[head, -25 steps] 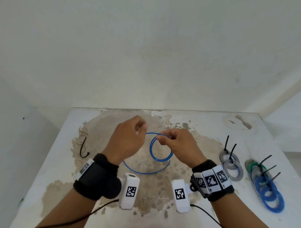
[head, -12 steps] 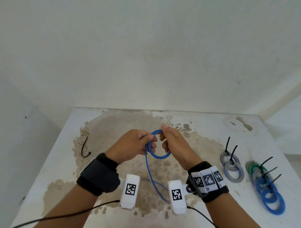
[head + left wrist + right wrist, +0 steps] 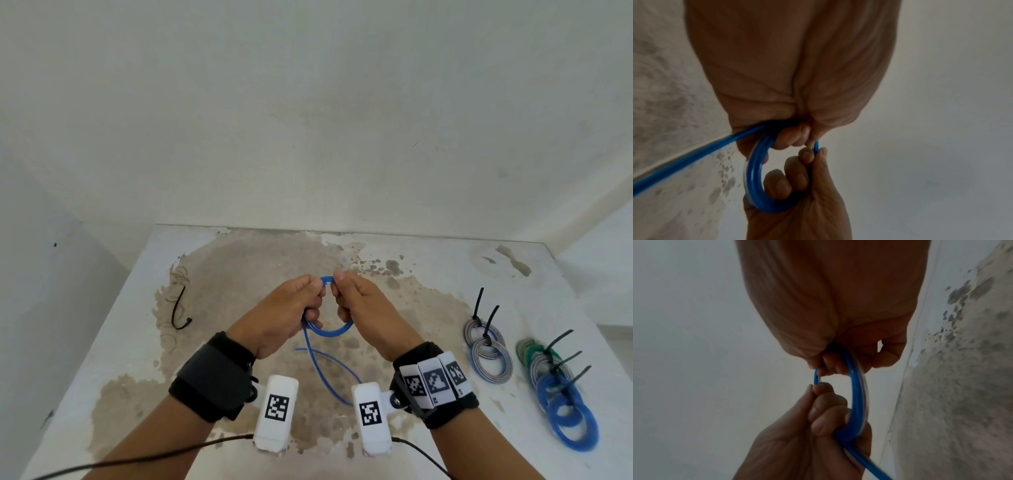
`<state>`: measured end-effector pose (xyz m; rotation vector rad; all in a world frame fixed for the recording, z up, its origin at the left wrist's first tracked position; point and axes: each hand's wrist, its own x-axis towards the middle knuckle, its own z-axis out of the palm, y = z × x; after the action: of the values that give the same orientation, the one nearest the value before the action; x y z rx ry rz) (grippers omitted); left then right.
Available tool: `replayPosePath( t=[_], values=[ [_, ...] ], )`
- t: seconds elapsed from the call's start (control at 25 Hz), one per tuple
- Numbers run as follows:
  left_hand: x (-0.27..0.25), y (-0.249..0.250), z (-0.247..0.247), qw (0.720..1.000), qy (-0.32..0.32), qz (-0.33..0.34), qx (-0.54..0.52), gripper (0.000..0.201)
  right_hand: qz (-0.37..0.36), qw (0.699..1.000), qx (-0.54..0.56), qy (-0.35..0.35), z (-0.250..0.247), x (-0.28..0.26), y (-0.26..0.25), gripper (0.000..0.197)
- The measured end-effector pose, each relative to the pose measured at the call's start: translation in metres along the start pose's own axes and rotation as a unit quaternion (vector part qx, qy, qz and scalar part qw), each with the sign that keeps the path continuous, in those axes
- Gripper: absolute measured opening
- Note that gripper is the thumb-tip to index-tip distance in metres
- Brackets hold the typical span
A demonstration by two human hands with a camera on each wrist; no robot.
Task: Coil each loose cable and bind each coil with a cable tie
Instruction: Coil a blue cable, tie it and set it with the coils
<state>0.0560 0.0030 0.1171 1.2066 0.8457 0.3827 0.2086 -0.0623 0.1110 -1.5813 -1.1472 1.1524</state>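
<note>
A blue cable [image 3: 329, 330] is wound into a small coil held above the middle of the table, with its loose tail [image 3: 320, 370] trailing down toward me. My left hand [image 3: 291, 313] grips the coil's left side, fingers curled round it [image 3: 756, 178]. My right hand [image 3: 363, 308] grips the right side, fingers curled round the strands [image 3: 856, 394]. Both thumbs and forefingers pinch the coil's top, almost touching. A loose black cable tie [image 3: 178, 313] lies on the table at the left.
Bound coils lie at the right: two grey ones [image 3: 488, 346], then a green, a grey and two blue ones [image 3: 565, 407], each with a black tie. The stained white table [image 3: 239, 260] stands against walls behind and on both sides.
My hands came together on the coil. Another turn of the blue cable went onto it, and the loop lying on the table shrank to a short tail.
</note>
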Motion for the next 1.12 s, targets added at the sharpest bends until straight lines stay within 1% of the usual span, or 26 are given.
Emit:
replayPosePath(
  t=[0.12,0.2,0.32,0.4,0.56,0.64,0.68,0.76,0.8,0.84,0.88,0.92,0.96,1.0,1.04,1.08,1.12],
  values=[
    [0.0,-0.001,0.0,0.998,0.017,0.028,0.044,0.028,-0.005,1.0,-0.013,-0.006,-0.002,0.001,0.0,0.041],
    [0.0,-0.002,0.0,0.998,0.021,0.036,0.048,0.029,-0.01,1.0,-0.025,-0.005,-0.001,0.001,0.0,0.04],
    [0.0,-0.004,0.001,0.998,0.026,0.046,0.044,0.03,-0.004,1.0,-0.008,-0.007,-0.002,0.0,0.0,0.041],
    [0.0,-0.004,0.002,0.999,0.025,0.044,0.011,0.03,-0.008,1.0,-0.011,-0.017,-0.003,0.001,0.0,0.041],
    [0.0,-0.006,0.009,0.994,0.033,0.023,-0.098,0.028,-0.008,0.999,-0.03,-0.014,-0.002,0.005,0.001,0.042],
    [0.005,-0.006,0.007,0.988,0.079,0.022,-0.129,0.026,0.005,0.999,-0.029,-0.011,0.0,0.007,0.001,0.043],
    [0.009,-0.005,0.004,0.98,0.117,0.028,-0.158,0.026,0.009,0.999,-0.041,0.009,0.001,0.008,0.001,0.043],
    [0.018,0.002,-0.009,0.95,0.192,0.055,-0.239,0.027,0.002,0.995,-0.058,0.085,0.001,0.003,0.001,0.045],
    [0.021,0.007,-0.016,0.933,0.219,0.071,-0.275,0.028,0.006,0.995,-0.049,0.088,0.0,-0.001,-0.002,0.05],
    [0.023,0.012,-0.022,0.919,0.237,0.087,-0.303,0.028,0.027,0.998,-0.038,0.047,-0.001,-0.006,-0.004,0.058],
    [0.024,0.016,-0.027,0.908,0.246,0.101,-0.325,0.029,0.065,0.997,-0.034,-0.028,0.001,-0.011,-0.007,0.063],
    [0.025,0.02,-0.03,0.9,0.246,0.111,-0.343,0.029,0.106,0.988,-0.04,-0.107,0.005,-0.014,-0.008,0.063],
    [0.025,0.021,-0.031,0.894,0.243,0.118,-0.356,0.03,0.132,0.979,-0.038,-0.148,0.009,-0.015,-0.007,0.057],
    [0.025,0.022,-0.03,0.892,0.239,0.12,-0.363,0.03,0.14,0.98,-0.012,-0.138,0.014,-0.014,-0.004,0.048],
    [0.025,0.022,-0.027,0.893,0.237,0.12,-0.363,0.03,0.142,0.985,0.055,-0.084,0.018,-0.01,-0.001,0.04],
    [0.025,0.02,-0.024,0.896,0.237,0.118,-0.358,0.029,0.141,0.977,0.157,-0.011,0.021,-0.006,-0.001,0.034],
    [0.025,0.016,-0.021,0.899,0.238,0.117,-0.348,0.028,0.129,0.956,0.257,0.053,0.022,-0.001,-0.002,0.029]
  ],
)
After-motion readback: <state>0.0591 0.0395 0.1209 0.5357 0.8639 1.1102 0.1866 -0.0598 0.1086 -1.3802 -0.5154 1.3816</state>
